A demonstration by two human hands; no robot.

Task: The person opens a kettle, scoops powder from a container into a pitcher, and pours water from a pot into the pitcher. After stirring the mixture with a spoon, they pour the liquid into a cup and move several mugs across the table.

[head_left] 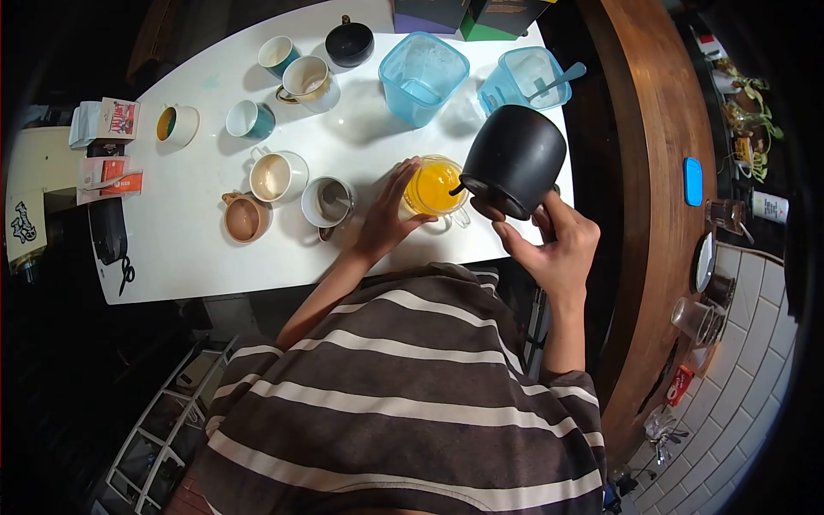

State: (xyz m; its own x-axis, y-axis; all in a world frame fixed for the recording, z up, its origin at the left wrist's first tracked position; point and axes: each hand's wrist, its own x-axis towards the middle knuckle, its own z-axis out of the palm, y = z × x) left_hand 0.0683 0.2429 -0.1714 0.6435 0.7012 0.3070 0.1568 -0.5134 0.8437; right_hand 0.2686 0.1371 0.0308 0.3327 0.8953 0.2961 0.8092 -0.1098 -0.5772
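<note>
A clear glass cup (433,189) filled with orange liquid stands near the front edge of the white table (197,249). My left hand (388,215) wraps around its left side. My right hand (549,245) holds a black kettle (515,159), tilted with its thin spout at the cup's right rim. Left of the glass cup stands a white cup (328,202) with a spoon in it.
Several mugs stand across the table: cream (276,176), tan (245,217), teal (251,119), black (349,43). Two blue plastic containers (423,77) (524,79) sit behind the kettle, one holding a spoon. A wooden counter (661,172) curves along the right.
</note>
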